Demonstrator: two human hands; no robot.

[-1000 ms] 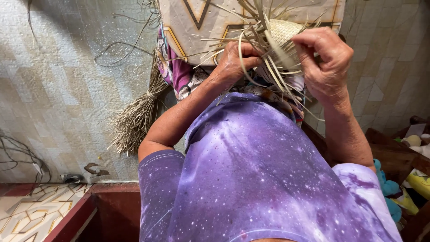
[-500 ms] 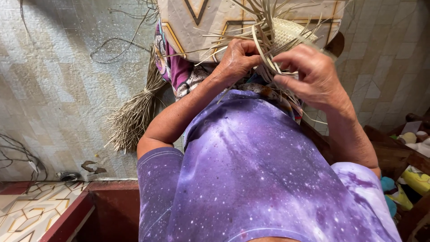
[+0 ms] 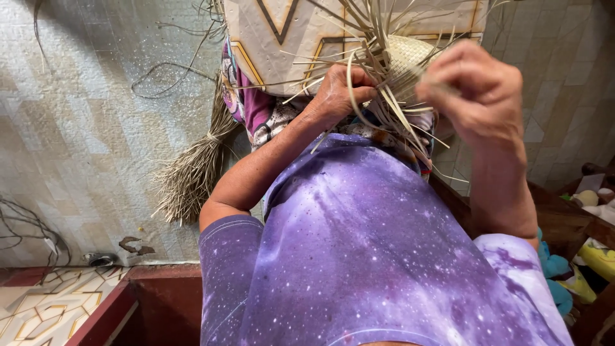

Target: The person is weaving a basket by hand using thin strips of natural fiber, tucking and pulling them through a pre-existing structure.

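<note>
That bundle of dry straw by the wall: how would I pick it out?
Start at the pale tiled wall left of the person's purple shirt. The tied straw bundle hangs beside the left elbow, fanning downward like a broom, unlike the loose strips both hands work above.

Floor [image 3: 90,134]: pale tiles, faint geometric pattern, worn and speckled, covers most of the left side. Dark loose wires [image 3: 25,224] trail at the far left edge; thinner wire loops [image 3: 166,70] lie higher up. Bundle of dry fibres [image 3: 189,173] tied at one end, lying on the tiles. Small round metal drain [image 3: 99,259] near a chipped patch. Red-brown wooden furniture edge [image 3: 147,301] at lower left; patterned tile [image 3: 45,307] beside it. Light is soft, even.
</note>
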